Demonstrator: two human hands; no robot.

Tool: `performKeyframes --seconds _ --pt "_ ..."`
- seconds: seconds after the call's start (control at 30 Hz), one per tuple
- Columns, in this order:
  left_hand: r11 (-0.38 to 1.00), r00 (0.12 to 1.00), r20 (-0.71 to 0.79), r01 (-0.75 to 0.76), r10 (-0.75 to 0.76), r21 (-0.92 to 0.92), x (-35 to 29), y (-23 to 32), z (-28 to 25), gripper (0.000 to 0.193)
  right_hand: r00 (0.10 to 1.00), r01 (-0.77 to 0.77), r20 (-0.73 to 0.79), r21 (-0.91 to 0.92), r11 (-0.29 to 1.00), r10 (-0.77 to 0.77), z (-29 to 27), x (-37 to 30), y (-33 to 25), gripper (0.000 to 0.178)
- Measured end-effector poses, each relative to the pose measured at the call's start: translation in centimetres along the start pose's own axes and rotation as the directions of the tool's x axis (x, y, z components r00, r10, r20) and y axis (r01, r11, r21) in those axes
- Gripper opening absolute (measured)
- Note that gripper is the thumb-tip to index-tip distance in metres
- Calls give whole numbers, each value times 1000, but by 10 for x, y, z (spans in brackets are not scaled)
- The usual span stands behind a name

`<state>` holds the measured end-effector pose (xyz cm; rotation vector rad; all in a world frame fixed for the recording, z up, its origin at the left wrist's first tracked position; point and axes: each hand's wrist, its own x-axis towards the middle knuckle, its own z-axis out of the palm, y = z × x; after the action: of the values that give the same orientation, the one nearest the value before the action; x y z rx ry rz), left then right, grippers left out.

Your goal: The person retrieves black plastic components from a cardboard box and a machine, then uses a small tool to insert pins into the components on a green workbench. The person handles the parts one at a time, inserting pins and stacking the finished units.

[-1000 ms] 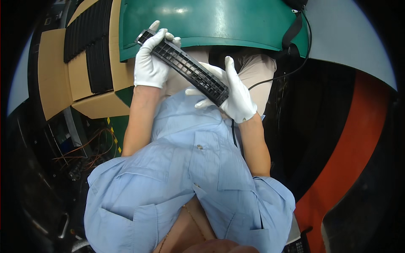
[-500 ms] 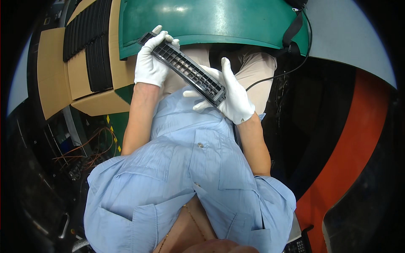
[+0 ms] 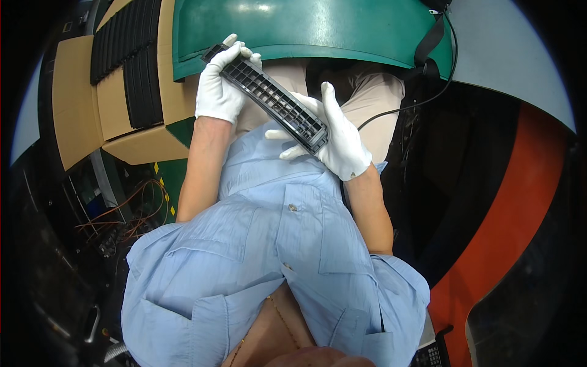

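A long black plastic vent grille [image 3: 273, 100] with a grid of slats lies slantwise between my white-gloved hands, over my lap. Around its far left end, my left hand [image 3: 219, 92] is closed, with the fingers wrapped over the edge. The near right end rests against the palm of my right hand [image 3: 343, 142]. That hand's fingers pass beneath the grille and some come out on its near side, while the thumb points up, away from the part. The grille's underside is hidden.
An open cardboard box [image 3: 76, 104] at the left holds rows of black slatted parts [image 3: 125, 46]. The green table edge [image 3: 293, 30] is just beyond my hands. A black cable [image 3: 422, 101] and strap hang at its right. Orange wires [image 3: 143, 202] lie at lower left.
Both hands keep their hold and the grille stays almost still. The view has shifted slightly, so the box and table sit a little higher in the picture.
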<state>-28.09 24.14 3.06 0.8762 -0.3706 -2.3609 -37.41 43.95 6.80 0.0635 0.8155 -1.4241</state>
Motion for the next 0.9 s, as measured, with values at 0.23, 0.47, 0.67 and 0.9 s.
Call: performKeyframes --seconds 0.23,0.47,0.67,0.9 --pt "999 999 2 34 -34 -9 2 0 -4 34 1000 -2 -14 17 1000 2 1 0 2 90" --pt "999 999 20 43 -42 -14 2 1 -6 33 1000 8 -8 27 1000 -8 2 0 4 90" --pt "998 998 22 59 -59 -21 2 3 -7 33 1000 7 -4 29 1000 -7 2 1 6 91" --pt "993 996 62 69 -64 -94 3 3 -10 34 1000 4 -31 26 1000 -3 4 0 6 91"
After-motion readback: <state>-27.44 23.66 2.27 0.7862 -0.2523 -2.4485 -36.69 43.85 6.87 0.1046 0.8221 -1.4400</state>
